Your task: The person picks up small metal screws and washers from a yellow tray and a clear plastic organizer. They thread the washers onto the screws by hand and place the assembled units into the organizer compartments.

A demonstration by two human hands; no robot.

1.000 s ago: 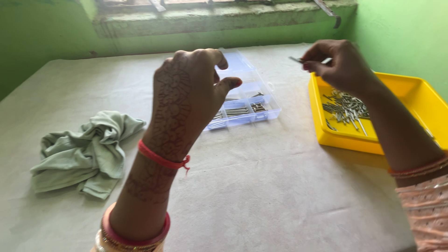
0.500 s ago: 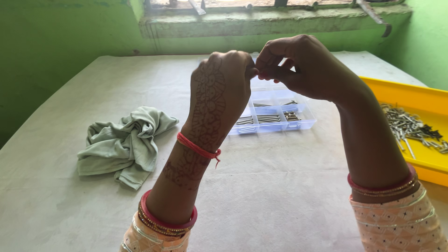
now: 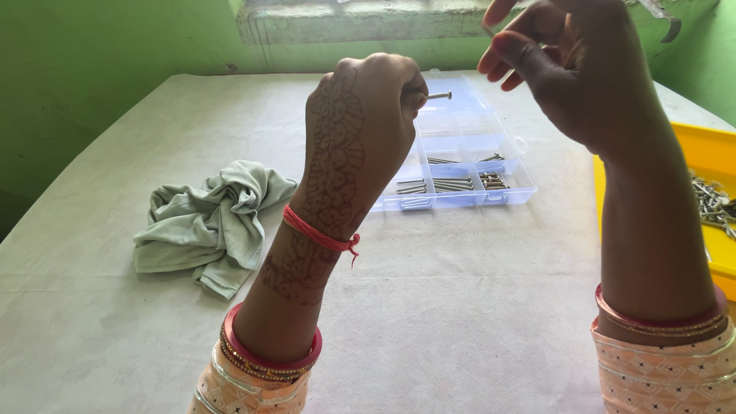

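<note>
Left hand (image 3: pixel 360 126) pinching one screw (image 3: pixel 438 96), raised above clear compartment box (image 3: pixel 460 165); right hand (image 3: pixel 571 73) loose, fingers spread, holding nothing.
Screws sorted in box compartments; more heaped in yellow tray (image 3: pixel 705 149); green cloth (image 3: pixel 211 222) on table (image 3: pixel 460 322).

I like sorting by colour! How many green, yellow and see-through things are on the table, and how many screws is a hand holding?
Green cloth: 1
Yellow tray: 1
See-through box: 1
Screw held in the left hand: 1
Total: 4
The right hand holds nothing.

Table (image 3: pixel 460 322): cloth (image 3: pixel 211 222), organiser (image 3: pixel 460 165), tray (image 3: pixel 709 153)
</note>
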